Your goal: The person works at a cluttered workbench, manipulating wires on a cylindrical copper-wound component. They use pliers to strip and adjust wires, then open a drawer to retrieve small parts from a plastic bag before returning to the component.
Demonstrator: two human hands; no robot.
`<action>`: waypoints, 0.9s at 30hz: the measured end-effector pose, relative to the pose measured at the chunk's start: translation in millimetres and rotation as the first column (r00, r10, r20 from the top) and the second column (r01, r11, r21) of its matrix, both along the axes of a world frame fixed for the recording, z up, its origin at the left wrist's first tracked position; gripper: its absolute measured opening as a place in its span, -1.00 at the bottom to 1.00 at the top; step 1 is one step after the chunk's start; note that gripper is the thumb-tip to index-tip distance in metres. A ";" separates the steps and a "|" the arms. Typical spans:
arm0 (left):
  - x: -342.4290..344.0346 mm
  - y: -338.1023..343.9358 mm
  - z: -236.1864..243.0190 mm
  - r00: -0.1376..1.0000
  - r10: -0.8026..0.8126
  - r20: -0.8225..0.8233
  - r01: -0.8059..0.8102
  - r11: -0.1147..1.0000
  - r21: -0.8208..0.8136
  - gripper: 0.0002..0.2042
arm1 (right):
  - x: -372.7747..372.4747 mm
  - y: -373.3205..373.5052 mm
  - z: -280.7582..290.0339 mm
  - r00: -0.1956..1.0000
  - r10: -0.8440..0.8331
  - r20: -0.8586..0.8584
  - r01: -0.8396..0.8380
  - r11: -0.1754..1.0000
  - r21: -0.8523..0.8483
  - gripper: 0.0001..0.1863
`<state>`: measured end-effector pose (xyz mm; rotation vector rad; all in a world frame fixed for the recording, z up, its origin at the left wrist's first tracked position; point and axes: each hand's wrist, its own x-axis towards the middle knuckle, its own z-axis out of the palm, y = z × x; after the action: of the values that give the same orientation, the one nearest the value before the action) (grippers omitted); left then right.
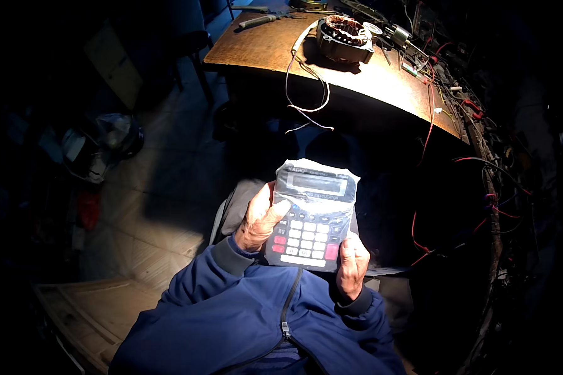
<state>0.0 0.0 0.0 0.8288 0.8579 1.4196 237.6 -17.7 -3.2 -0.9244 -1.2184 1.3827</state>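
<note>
A dark desk calculator (306, 212) in a clear plastic wrap is held up in front of my blue jacket, its display at the far end and its keys facing me. Most keys are white, with a few red ones at the lower corners. My left hand (261, 219) grips its left side, thumb lying across the front near the upper keys. Around the lower right edge my right hand (353, 265) is closed, thumb along the side. The fingers of both hands behind the calculator are hidden.
Ahead stands a wooden table (263, 47) carrying a motor stator (344, 39) with copper windings. Its wires (306, 106) dangle over the front edge. Pliers (259, 20) lie at the far left, a small metal motor (398, 34) at the right. Tangled wires (475, 112) crowd the right side.
</note>
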 end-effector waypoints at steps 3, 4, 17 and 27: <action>-4.0 2.0 2.8 0.953 0.049 -0.298 -0.031 0.997 0.065 -0.47 | 4.0 -1.8 1.3 0.999 -0.001 0.046 0.002 1.000 -0.026 -0.65; -7.2 2.5 3.7 0.916 0.073 -0.394 -0.045 0.996 0.081 -0.51 | 0.4 -2.0 3.7 0.999 -0.005 0.036 0.006 0.999 -0.035 -0.66; -3.8 0.8 21.1 0.941 0.040 -0.336 -0.010 0.996 0.092 -0.54 | 1.6 -0.4 5.9 0.998 0.003 0.055 -0.002 1.000 -0.019 -0.64; 5.8 -12.1 24.4 0.995 0.019 0.096 -0.010 0.995 -0.102 -0.51 | 4.9 14.8 9.7 0.993 0.114 -0.036 -0.116 0.989 -0.089 -0.66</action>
<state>5.8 -12.1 24.4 0.6727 0.8557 1.4056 242.5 -2.9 6.5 -0.9034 -1.2097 1.5494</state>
